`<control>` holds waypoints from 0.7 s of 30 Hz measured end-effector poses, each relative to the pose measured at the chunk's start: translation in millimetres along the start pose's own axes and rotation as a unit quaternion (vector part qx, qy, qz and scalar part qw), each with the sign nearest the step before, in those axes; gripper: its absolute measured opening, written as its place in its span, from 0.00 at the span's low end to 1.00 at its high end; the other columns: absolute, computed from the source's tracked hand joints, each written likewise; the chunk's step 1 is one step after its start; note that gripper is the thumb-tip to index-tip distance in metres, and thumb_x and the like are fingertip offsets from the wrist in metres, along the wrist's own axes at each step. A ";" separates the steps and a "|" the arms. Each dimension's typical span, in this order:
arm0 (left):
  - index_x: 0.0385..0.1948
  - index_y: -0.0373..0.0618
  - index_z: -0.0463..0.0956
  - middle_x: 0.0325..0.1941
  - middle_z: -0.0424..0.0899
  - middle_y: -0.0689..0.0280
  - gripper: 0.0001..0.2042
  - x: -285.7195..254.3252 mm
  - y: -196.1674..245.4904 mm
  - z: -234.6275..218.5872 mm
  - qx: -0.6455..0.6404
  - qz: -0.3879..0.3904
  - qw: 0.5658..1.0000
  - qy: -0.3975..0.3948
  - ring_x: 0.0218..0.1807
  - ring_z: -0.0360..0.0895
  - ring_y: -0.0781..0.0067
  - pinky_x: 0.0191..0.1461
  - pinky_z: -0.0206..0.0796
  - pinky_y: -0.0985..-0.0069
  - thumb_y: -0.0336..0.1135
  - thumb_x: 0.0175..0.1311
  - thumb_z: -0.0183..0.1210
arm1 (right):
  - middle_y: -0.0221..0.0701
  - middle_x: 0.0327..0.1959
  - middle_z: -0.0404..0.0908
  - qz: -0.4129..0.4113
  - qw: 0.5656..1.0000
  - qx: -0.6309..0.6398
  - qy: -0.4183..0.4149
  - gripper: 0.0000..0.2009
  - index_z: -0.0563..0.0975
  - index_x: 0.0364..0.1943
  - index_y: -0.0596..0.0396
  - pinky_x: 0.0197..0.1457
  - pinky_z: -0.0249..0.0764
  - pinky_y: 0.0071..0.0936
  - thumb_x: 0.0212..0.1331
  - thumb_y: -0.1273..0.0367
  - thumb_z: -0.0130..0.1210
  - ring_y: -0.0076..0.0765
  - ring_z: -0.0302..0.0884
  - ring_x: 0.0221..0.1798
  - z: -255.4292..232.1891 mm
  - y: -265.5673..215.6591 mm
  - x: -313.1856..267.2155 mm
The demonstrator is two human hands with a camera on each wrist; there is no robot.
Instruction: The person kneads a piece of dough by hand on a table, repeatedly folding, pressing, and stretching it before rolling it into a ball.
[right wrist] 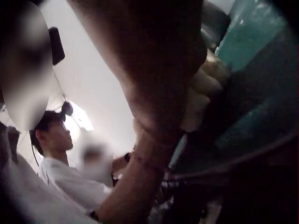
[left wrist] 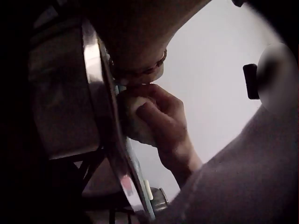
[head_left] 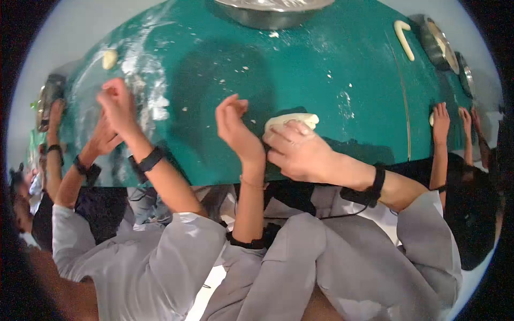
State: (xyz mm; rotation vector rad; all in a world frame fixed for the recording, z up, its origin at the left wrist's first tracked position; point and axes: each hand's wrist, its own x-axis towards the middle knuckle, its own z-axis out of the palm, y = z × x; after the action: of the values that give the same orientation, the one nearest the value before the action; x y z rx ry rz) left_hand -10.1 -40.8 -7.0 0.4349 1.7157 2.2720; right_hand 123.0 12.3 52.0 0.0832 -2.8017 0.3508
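Observation:
Pale dough (head_left: 305,117) lies on the green table (head_left: 321,64) near its front edge, and my right hand (head_left: 301,152) grips it from above with bent fingers. Just left of the dough my left hand (head_left: 234,131) is raised, its fingers loosely curled around nothing. In the left wrist view my right hand (left wrist: 166,123) has its thumb and fingers round the dough (left wrist: 135,116). The right wrist view is dark; fingers of my right hand (right wrist: 198,95) lie against the pale dough (right wrist: 213,67), which is partly hidden.
A metal bowl (head_left: 273,15) stands at the far edge. Another person's hands (head_left: 120,109) are at the left, below a small dough piece (head_left: 110,59). A bent dough strip (head_left: 403,40) and a metal pan (head_left: 440,44) are at the right, with more people's hands (head_left: 440,124) nearer.

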 end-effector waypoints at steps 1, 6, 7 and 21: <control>0.45 0.36 0.72 0.36 0.77 0.61 0.14 1.2 -1.8 -3.7 -0.031 -0.009 0.999 -0.005 0.40 0.76 0.69 0.47 0.68 0.71 0.36 0.73 0.41 | 0.36 0.43 0.76 -0.007 1.000 -0.027 0.000 0.12 0.79 0.28 0.54 0.52 0.67 0.42 0.37 0.64 0.59 0.42 0.71 0.53 6.2 -2.6 -2.3; 0.43 0.34 0.72 0.36 0.77 0.59 0.13 5.7 5.9 -2.2 -0.106 -0.051 0.992 0.038 0.41 0.75 0.68 0.50 0.69 0.68 0.34 0.74 0.41 | 0.32 0.32 0.76 0.040 0.997 0.011 -0.070 0.12 0.78 0.22 0.51 0.44 0.67 0.41 0.34 0.60 0.60 0.40 0.73 0.42 6.2 21.2 36.2; 0.43 0.34 0.72 0.36 0.77 0.58 0.13 6.9 8.8 -0.8 -0.142 -0.060 0.987 0.048 0.41 0.75 0.67 0.50 0.70 0.67 0.34 0.73 0.40 | 0.31 0.29 0.76 0.053 0.994 0.017 -0.092 0.11 0.78 0.20 0.50 0.42 0.67 0.41 0.34 0.59 0.60 0.39 0.73 0.40 8.1 30.6 47.3; 0.57 0.41 0.68 0.57 0.72 0.54 0.18 57.1 66.8 53.3 0.184 -0.031 0.974 -0.128 0.55 0.72 0.58 0.58 0.64 0.67 0.39 0.71 0.47 | 0.43 0.17 0.77 0.351 0.776 0.360 0.381 0.17 0.79 0.19 0.58 0.30 0.71 0.39 0.59 0.61 0.50 0.49 0.76 0.21 39.9 102.3 90.5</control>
State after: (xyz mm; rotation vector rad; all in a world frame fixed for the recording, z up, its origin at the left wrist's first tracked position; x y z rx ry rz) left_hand -43.9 10.1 75.6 0.7035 1.9784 1.7617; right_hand 15.3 99.8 20.2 -0.7713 -1.6524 1.2743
